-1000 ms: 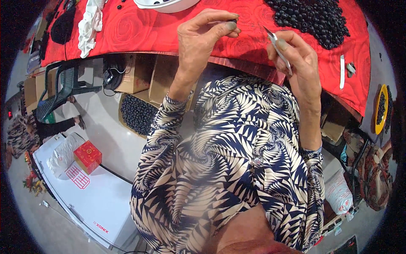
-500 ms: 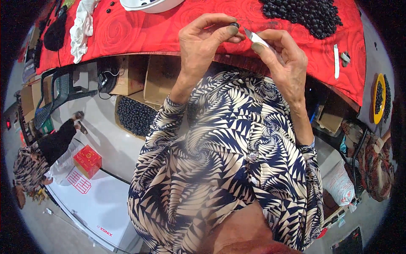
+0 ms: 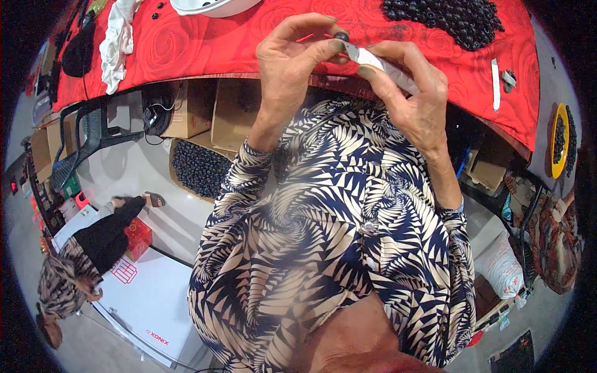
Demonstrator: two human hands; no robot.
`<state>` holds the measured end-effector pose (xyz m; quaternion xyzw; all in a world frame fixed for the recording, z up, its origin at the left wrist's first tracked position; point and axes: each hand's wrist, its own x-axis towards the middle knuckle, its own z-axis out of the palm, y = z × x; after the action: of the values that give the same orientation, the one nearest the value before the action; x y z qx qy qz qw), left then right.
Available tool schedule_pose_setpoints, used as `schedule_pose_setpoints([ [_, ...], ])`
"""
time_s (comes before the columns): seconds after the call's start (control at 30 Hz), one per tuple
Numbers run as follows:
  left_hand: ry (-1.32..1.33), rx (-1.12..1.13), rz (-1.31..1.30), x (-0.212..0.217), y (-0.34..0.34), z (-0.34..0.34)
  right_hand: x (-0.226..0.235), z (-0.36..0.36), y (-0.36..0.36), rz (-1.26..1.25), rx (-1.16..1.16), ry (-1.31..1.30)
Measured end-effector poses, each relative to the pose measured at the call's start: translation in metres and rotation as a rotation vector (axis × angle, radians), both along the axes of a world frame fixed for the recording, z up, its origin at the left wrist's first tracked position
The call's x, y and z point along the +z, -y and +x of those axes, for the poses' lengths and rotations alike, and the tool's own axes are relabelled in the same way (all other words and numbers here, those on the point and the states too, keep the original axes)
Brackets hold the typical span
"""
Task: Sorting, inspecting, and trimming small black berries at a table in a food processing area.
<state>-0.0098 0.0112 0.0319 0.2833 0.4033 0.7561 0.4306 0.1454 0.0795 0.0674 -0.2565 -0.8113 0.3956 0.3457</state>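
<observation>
Since the earlier frames the two hands have come together, and the blade, then held apart from the fruit, is now meeting it; a second person point(image 3: 93, 248) has come in at lower left.

Going left to right: a white cloth point(image 3: 118, 40) is lying on the red tablecloth point(image 3: 205, 50), and the rim of a white bowl point(image 3: 211, 7) is showing at the top edge; its contents are hidden. Under the table, a basket point(image 3: 199, 169) is holding dark round fruit, with cardboard boxes point(image 3: 233, 115) standing behind it, contents not visible.

The left hand point(image 3: 289, 65) is pinching one small dark fruit point(image 3: 341, 37) between thumb and fingertips, above the table's near edge. The right hand point(image 3: 407, 87) is gripping a small knife point(image 3: 373, 60), fingers closed around the handle, blade tip touching the fruit.

Further right, a loose pile of dark fruit point(image 3: 448, 18) is lying directly on the tablecloth, and a white strip point(image 3: 495, 84) is resting near the cloth's right end. At far right, a yellow dish point(image 3: 560, 140) is holding more dark fruit.
</observation>
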Motion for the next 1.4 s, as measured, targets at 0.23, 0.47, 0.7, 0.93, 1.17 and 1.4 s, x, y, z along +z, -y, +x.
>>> schedule_pose_setpoints([
  [0.23, 0.318, -0.239, 0.074, -0.02, 0.0, -0.009, 0.002, -0.002, 0.002, 0.061, 0.011, -0.01],
  [0.47, 0.408, -0.311, 0.084, -0.025, 0.0, -0.005, -0.006, -0.003, 0.0, 0.146, 0.011, -0.016],
  [0.7, 0.322, -0.31, 0.06, -0.027, 0.004, -0.01, -0.004, -0.004, 0.002, 0.143, 0.015, -0.017],
  [0.93, 0.335, -0.256, 0.059, -0.023, 0.003, -0.006, -0.004, -0.004, 0.003, 0.138, 0.013, -0.023],
  [1.17, 0.341, -0.265, 0.061, -0.023, 0.003, -0.006, -0.004, -0.005, 0.004, 0.107, -0.001, -0.018],
  [1.4, 0.331, -0.334, 0.083, -0.031, 0.004, -0.011, -0.006, -0.005, 0.003, 0.115, 0.016, -0.029],
])
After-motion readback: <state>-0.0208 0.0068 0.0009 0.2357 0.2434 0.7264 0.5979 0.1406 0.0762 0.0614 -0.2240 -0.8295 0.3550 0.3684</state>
